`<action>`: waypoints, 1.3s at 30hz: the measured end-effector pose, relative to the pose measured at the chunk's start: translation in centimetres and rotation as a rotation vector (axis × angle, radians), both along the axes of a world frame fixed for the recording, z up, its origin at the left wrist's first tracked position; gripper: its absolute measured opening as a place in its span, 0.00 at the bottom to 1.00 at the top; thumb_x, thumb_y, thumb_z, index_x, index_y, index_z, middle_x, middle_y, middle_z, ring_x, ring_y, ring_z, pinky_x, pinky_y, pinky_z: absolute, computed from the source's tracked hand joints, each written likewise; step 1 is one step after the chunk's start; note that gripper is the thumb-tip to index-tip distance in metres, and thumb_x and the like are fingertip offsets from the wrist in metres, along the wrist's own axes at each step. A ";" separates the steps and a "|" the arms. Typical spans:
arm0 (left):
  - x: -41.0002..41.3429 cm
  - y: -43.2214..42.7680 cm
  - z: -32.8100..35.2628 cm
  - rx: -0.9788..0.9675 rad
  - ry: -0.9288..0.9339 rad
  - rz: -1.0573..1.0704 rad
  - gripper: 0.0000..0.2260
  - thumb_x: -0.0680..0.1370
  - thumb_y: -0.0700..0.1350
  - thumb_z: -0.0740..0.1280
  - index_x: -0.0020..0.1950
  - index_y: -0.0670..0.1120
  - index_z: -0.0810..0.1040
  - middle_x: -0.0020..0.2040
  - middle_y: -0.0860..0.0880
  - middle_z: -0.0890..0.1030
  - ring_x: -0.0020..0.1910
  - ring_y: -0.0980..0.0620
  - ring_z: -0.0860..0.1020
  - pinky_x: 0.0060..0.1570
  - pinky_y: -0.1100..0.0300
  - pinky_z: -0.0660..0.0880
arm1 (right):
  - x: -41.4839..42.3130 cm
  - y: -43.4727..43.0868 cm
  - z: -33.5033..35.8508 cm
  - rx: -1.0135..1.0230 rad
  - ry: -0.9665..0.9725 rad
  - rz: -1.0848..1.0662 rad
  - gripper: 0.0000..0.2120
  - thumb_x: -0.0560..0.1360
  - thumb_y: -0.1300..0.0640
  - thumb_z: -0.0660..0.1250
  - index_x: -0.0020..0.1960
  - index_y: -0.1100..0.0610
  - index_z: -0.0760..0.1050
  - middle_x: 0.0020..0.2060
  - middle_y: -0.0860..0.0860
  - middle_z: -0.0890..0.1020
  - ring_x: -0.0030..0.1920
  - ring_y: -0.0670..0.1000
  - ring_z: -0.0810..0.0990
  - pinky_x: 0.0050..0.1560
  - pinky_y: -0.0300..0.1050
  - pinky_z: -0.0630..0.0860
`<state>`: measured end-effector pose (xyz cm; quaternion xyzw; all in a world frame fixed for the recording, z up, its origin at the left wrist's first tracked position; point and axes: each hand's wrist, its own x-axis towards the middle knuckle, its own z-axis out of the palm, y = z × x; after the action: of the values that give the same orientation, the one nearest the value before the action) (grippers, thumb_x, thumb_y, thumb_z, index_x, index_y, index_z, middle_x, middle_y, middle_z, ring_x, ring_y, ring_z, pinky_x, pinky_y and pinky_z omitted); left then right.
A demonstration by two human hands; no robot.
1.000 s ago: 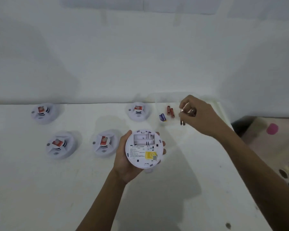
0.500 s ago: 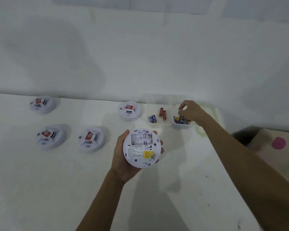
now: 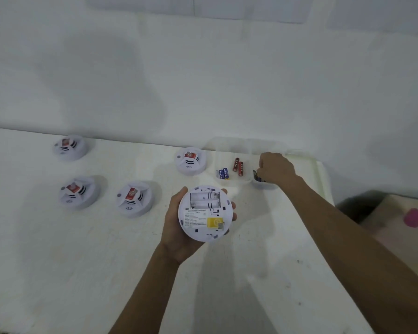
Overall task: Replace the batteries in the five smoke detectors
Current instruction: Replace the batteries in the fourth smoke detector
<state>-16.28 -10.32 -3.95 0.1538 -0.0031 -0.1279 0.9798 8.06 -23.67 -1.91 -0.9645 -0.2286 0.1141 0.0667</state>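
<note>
White smoke detector (image 3: pixel 205 213) held in left hand (image 3: pixel 179 225), back up, battery bay showing, above worktop (image 3: pixel 58 261). Right hand (image 3: pixel 276 168) reaches ahead, fingers curled into small tub (image 3: pixel 266 185); whether they hold anything cannot be told. Clear tray (image 3: pixel 232 180) with red and blue batteries (image 3: pixel 238 166) just left of right hand. Four detectors (image 3: pixel 133 198) left of left hand.

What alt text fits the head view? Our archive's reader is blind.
A left hand holds a smoke detector back up, its battery bay empty, while the right hand reaches into a small tub of batteries. Four more detectors sit on the white table.
</note>
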 end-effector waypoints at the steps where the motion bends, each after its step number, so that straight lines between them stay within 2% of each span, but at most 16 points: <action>1: 0.1 0.1 0.0 0.008 -0.013 -0.002 0.32 0.79 0.58 0.57 0.74 0.36 0.58 0.71 0.31 0.64 0.69 0.31 0.64 0.68 0.40 0.61 | 0.1 0.1 0.1 0.025 -0.036 0.004 0.09 0.73 0.60 0.62 0.53 0.60 0.74 0.49 0.57 0.79 0.49 0.58 0.78 0.44 0.46 0.74; 4: 0.4 0.2 -0.1 0.013 -0.026 -0.014 0.32 0.79 0.58 0.58 0.74 0.36 0.58 0.71 0.32 0.64 0.69 0.32 0.64 0.69 0.41 0.60 | 0.4 0.9 0.6 0.154 -0.147 0.061 0.07 0.74 0.61 0.61 0.51 0.61 0.74 0.48 0.57 0.77 0.47 0.58 0.76 0.42 0.46 0.73; 7: 0.5 0.5 -0.2 0.006 -0.025 -0.024 0.32 0.79 0.57 0.58 0.74 0.36 0.59 0.71 0.32 0.64 0.69 0.32 0.64 0.68 0.41 0.60 | 0.2 2.1 1.3 0.244 -0.175 0.227 0.09 0.76 0.62 0.61 0.55 0.61 0.74 0.50 0.57 0.76 0.50 0.57 0.75 0.47 0.47 0.72; 10: 0.6 0.9 -0.3 0.054 -0.034 -0.009 0.32 0.79 0.58 0.57 0.75 0.38 0.59 0.71 0.33 0.65 0.69 0.33 0.65 0.69 0.42 0.60 | 0.1 3.6 1.2 0.118 -0.181 0.419 0.12 0.75 0.64 0.62 0.58 0.60 0.73 0.52 0.58 0.76 0.52 0.57 0.75 0.50 0.50 0.74; 13: 0.7 1.3 -0.4 0.060 -0.037 -0.002 0.32 0.79 0.59 0.57 0.75 0.38 0.59 0.72 0.34 0.65 0.70 0.34 0.64 0.69 0.42 0.60 | 0.4 4.9 0.5 -0.084 -0.131 0.520 0.14 0.72 0.63 0.65 0.58 0.60 0.71 0.51 0.57 0.77 0.50 0.57 0.74 0.47 0.51 0.76; 18: 0.8 1.7 -0.8 0.047 -0.044 0.007 0.32 0.79 0.58 0.58 0.74 0.39 0.60 0.70 0.34 0.66 0.69 0.34 0.66 0.68 0.42 0.62 | 1.4 6.3 0.2 -0.356 -0.178 0.651 0.13 0.73 0.58 0.65 0.56 0.60 0.70 0.49 0.57 0.77 0.51 0.56 0.73 0.39 0.46 0.69; 24: 0.7 1.9 -1.6 0.018 -0.013 0.013 0.32 0.78 0.58 0.61 0.74 0.38 0.61 0.69 0.33 0.69 0.66 0.33 0.69 0.65 0.42 0.66 | 1.8 7.5 -0.9 -0.468 -0.135 0.698 0.16 0.73 0.55 0.70 0.57 0.58 0.71 0.52 0.55 0.76 0.52 0.55 0.76 0.43 0.45 0.70; 27: 0.6 2.0 -1.8 0.017 -0.006 0.024 0.32 0.78 0.58 0.60 0.74 0.39 0.62 0.69 0.34 0.68 0.67 0.34 0.68 0.65 0.42 0.66 | 1.7 7.9 -1.1 -0.470 -0.094 0.713 0.05 0.74 0.59 0.66 0.48 0.56 0.70 0.50 0.55 0.76 0.45 0.53 0.73 0.43 0.46 0.71; 30: 0.6 2.0 -2.0 0.031 0.000 0.030 0.32 0.78 0.59 0.59 0.74 0.39 0.61 0.70 0.34 0.67 0.68 0.34 0.67 0.67 0.42 0.64 | 1.4 7.8 -1.2 -0.479 -0.093 0.712 0.04 0.75 0.62 0.63 0.44 0.56 0.69 0.44 0.53 0.73 0.44 0.52 0.69 0.42 0.45 0.70; 34: 0.7 1.9 -2.1 0.048 -0.011 0.027 0.32 0.79 0.59 0.57 0.75 0.39 0.60 0.71 0.35 0.66 0.69 0.35 0.65 0.69 0.43 0.61 | 1.6 7.2 -1.3 -0.337 -0.056 0.645 0.05 0.74 0.61 0.65 0.43 0.55 0.68 0.40 0.52 0.72 0.46 0.52 0.68 0.41 0.46 0.70; 37: 0.6 2.1 -2.2 0.055 -0.019 0.021 0.32 0.79 0.59 0.57 0.75 0.39 0.59 0.71 0.35 0.65 0.70 0.35 0.65 0.69 0.43 0.60 | 1.9 6.4 -0.6 0.070 0.103 0.445 0.05 0.70 0.59 0.69 0.42 0.56 0.73 0.38 0.49 0.78 0.45 0.54 0.79 0.41 0.43 0.73; 39: 0.4 2.4 -2.2 0.057 -0.034 0.025 0.32 0.79 0.59 0.57 0.75 0.39 0.59 0.72 0.35 0.65 0.70 0.36 0.65 0.70 0.43 0.60 | 1.4 5.7 0.6 0.413 0.281 0.214 0.05 0.69 0.58 0.72 0.44 0.56 0.77 0.38 0.49 0.83 0.41 0.48 0.81 0.39 0.39 0.76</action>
<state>-15.85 -7.97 -6.13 0.1839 -0.0141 -0.1129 0.9763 9.48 -18.01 -1.30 -0.8755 -0.3362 0.2041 0.2808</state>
